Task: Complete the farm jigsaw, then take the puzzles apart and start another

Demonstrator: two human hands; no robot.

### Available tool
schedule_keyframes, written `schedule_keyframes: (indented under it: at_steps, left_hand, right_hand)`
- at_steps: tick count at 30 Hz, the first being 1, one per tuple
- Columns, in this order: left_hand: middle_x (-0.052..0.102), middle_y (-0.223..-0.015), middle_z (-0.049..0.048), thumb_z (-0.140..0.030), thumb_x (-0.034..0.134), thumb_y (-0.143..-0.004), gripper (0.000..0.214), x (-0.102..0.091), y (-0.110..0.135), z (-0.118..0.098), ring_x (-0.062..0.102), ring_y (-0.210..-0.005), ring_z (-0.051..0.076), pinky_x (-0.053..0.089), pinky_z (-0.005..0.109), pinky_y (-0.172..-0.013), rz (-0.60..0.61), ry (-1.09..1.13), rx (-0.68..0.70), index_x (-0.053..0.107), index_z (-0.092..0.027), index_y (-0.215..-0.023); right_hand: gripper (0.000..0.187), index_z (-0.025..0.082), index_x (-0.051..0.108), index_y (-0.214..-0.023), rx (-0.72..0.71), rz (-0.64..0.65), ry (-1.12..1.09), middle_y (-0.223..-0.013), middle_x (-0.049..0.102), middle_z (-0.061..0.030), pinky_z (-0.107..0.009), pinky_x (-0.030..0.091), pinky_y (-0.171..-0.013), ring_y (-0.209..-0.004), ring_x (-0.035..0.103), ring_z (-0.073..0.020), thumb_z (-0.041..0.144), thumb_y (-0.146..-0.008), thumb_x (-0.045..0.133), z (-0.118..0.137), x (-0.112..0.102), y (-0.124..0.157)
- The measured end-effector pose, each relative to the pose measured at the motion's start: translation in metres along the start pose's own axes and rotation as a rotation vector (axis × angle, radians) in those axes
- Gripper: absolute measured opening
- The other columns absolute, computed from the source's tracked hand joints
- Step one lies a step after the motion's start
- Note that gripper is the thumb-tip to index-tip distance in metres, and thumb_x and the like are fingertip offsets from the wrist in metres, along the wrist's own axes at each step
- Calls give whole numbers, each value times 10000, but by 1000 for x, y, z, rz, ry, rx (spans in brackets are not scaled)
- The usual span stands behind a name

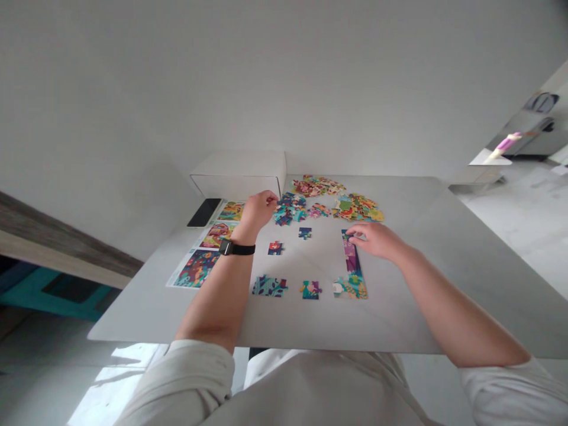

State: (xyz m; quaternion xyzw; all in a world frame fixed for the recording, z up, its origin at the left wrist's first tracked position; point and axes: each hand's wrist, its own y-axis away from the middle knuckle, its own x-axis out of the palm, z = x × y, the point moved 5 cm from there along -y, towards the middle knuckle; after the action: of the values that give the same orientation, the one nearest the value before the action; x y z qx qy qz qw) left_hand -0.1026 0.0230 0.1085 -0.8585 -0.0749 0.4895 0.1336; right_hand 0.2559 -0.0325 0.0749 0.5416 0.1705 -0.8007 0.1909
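A white table (417, 278) carries a colourful jigsaw. My left hand (258, 210), with a black watch on the wrist, reaches to the edge of the pile of loose pieces (331, 204), its fingers curled over a blue cluster; what they pinch is hidden. My right hand (373, 239) rests with fingers pressed on the top end of a joined strip of pieces (352, 269) that forms a corner. Small joined groups lie apart: one blue-green (270, 286), one teal and pink (310, 289), a red single piece (275, 248) and a blue one (305, 232).
A white box (239, 174) stands at the table's far left by the wall. Beside it lie a dark phone (204, 213) and a printed reference sheet (208, 251). A teal piece of furniture (48, 293) sits low on the left.
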Motion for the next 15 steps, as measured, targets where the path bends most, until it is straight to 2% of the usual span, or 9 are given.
schedule_keyframes:
  at_steps: [3, 5, 9, 10, 12, 14, 15]
  left_hand:
    - [809, -1104, 98, -240, 638, -907, 209, 11, -4, 28, 712, -988, 235, 509, 315, -890, 23, -36, -38, 762, -208, -1072]
    - [810, -1044, 101, -304, 643, -929, 165, 14, -5, 42, 708, -950, 239, 501, 319, -854, 44, -58, -92, 760, -205, -989]
    - [783, -852, 102, -423, 568, -1005, 331, 14, -7, 57, 699, -861, 242, 486, 330, -797, 96, -105, -179, 719, -190, -825]
    - [780, -842, 98, -390, 545, -1016, 316, 15, -7, 58, 703, -863, 239, 486, 328, -801, 103, -101, -175, 722, -187, -850]
    - [793, -903, 88, -292, 524, -1014, 238, 20, -6, 58, 717, -911, 229, 493, 318, -832, 101, -75, -138, 735, -185, -985]
    - [798, -1033, 93, -282, 587, -989, 240, 29, -4, 56, 726, -996, 232, 506, 315, -880, 101, -54, -91, 709, -183, -1170]
    - [789, -1106, 107, -317, 656, -962, 324, 35, -3, 54, 724, -1047, 245, 514, 321, -908, 106, -56, -75, 678, -177, -1253]
  right_hand:
    - [212, 271, 807, -1134, 13, 25, -19, -1165, 827, -58, -358, 559, -894, -1002, 765, -248, 233, -954, 702, -1, 0, -21]
    - [207, 268, 804, -1122, 12, 32, -30, -1140, 831, -51, -347, 551, -877, -986, 763, -239, 217, -950, 701, -1, 1, -38]
    - [92, 252, 808, -979, -20, 20, -9, -1032, 823, -59, -329, 512, -821, -919, 738, -230, 261, -949, 721, 8, 3, -75]
    - [100, 247, 801, -925, -27, 15, 12, -987, 816, -61, -325, 497, -797, -890, 726, -227, 298, -959, 723, 12, 5, -84]
    - [248, 239, 777, -827, -28, 26, 68, -883, 790, -63, -318, 465, -745, -819, 696, -220, 396, -998, 690, 19, 10, -101]
    - [348, 238, 766, -802, -23, 54, 111, -815, 764, -62, -314, 441, -708, -771, 674, -215, 452, -1038, 626, 26, 18, -117]
    - [339, 238, 774, -834, -29, 66, 116, -823, 766, -60, -311, 440, -706, -774, 675, -214, 440, -1049, 607, 29, 22, -125]
